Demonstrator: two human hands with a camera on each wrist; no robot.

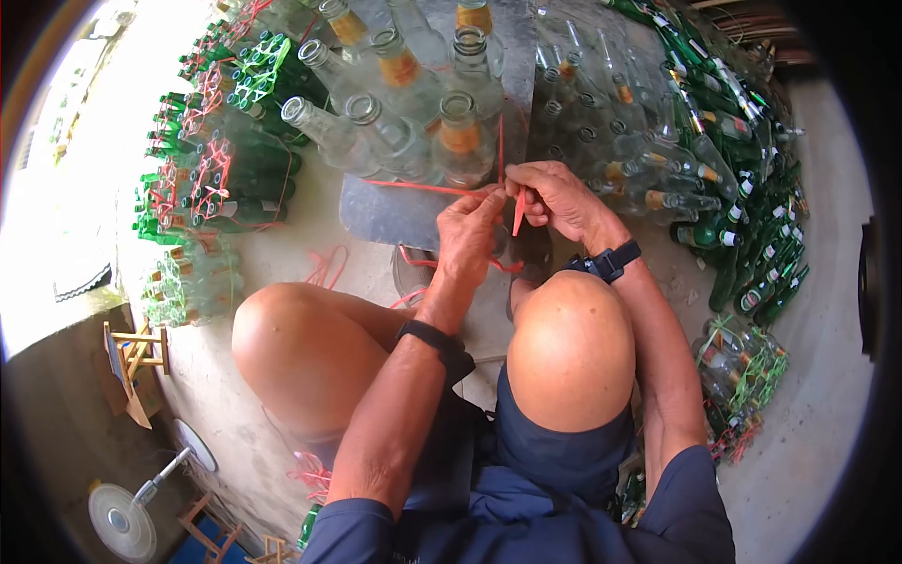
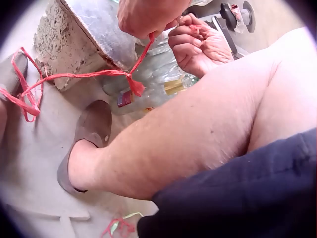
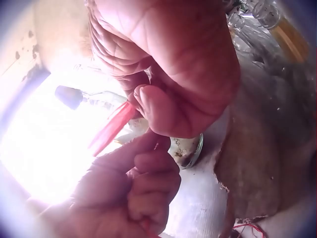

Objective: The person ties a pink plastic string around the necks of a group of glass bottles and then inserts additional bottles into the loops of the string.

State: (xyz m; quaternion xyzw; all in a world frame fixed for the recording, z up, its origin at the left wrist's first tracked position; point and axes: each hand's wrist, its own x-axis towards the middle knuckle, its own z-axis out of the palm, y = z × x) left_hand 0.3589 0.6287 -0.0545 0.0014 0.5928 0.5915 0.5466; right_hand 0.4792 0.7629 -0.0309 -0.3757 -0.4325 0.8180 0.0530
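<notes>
Red plastic twine [image 1: 413, 187] runs along the front of a cluster of clear glass bottles [image 1: 395, 141] standing on a grey board [image 1: 376, 211]. At the cluster's front right corner both hands meet. The left hand [image 1: 467, 230] pinches the twine between thumb and fingers. Touching it, the right hand [image 1: 564, 202] pinches the twine too, a short red end hanging below its fingers. In the left wrist view a loose length of twine [image 2: 79, 75] trails down from the left hand [image 2: 148, 15], and the right hand [image 2: 200, 47] has curled fingers.
Tied bundles of green bottles [image 1: 240, 169] stand at the left. More clear bottles [image 1: 611, 122] and a heap of green bottles [image 1: 742, 188] lie to the right. A fan [image 1: 122, 522] and small wooden stools [image 1: 141, 362] are at the lower left. The person's knees [image 1: 573, 348] flank the arms.
</notes>
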